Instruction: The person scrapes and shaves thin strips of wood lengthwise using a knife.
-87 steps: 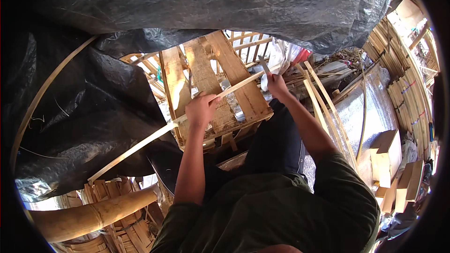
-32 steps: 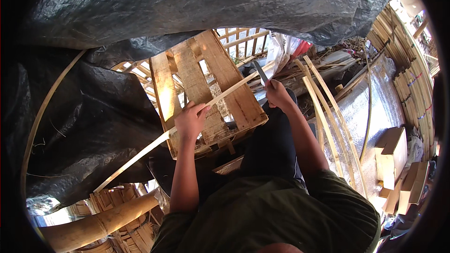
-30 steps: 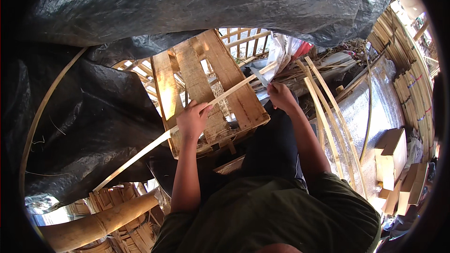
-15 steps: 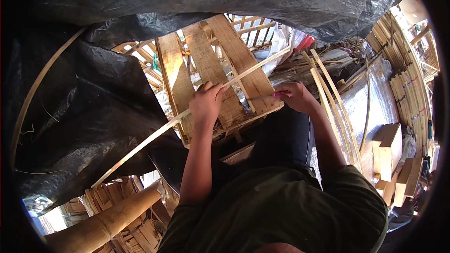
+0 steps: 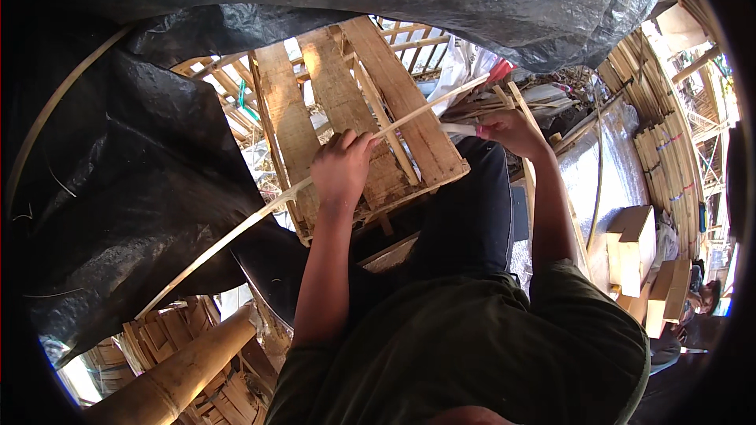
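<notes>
A long, pale bamboo strip point(image 5: 236, 242) runs slantwise from the lower left up to the right. My left hand point(image 5: 342, 164) is closed round its middle, above a slatted wooden table point(image 5: 402, 102). Off the table's right edge, my right hand point(image 5: 512, 132) grips a knife point(image 5: 461, 129). The knife's pinkish handle is mostly inside my fingers, and its shiny blade points left, below the strip's far end. I cannot tell whether the blade touches the table edge. A joint-like bump shows on the strip just below my left hand.
Black plastic sheeting point(image 5: 134, 173) hangs at the left and above. Thin bamboo strips point(image 5: 529, 165) lean beside my right forearm. Cardboard boxes point(image 5: 632, 234) and bundled bamboo point(image 5: 669, 161) stand at the right. A thick bamboo pole point(image 5: 177, 370) lies at the lower left, by split wood pieces.
My right hand has moved up and slightly right with the knife, whose blade now shows brightly. My left hand keeps its hold on the strip. The whole view has shifted slightly.
</notes>
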Demonstrator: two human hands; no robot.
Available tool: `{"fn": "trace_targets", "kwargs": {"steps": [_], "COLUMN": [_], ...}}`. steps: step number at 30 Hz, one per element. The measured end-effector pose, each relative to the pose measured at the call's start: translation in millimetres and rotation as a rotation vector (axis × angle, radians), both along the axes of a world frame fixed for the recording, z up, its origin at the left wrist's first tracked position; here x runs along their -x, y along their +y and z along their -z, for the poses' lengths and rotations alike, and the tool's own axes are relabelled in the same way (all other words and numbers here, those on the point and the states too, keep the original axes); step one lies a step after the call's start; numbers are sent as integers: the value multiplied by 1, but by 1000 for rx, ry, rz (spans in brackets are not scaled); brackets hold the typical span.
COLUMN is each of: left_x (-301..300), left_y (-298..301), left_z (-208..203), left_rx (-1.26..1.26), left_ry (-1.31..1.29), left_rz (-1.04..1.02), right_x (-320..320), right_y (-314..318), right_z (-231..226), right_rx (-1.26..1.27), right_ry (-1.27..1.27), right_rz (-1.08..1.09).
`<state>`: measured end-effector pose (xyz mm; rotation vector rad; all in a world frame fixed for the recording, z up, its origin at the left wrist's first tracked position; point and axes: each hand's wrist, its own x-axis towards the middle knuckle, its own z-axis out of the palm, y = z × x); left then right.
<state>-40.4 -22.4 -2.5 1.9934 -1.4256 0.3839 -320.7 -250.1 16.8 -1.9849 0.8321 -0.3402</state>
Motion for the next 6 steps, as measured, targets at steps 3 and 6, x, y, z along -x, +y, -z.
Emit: {"fn": "trace_targets", "kwargs": {"steps": [3,6], "left_x": [0,2], "left_y": [0,-2], "left_z": [0,0], "left_rx": [-3,-45], "left_ry": [11,22], "left_rz": [-2,3], "right_x": [15,25], "right_y": [11,15], "right_z": [-11,-7], "right_rx": [-110,-235], "right_ry": [164,256], "right_rz": [-93,-269]}}
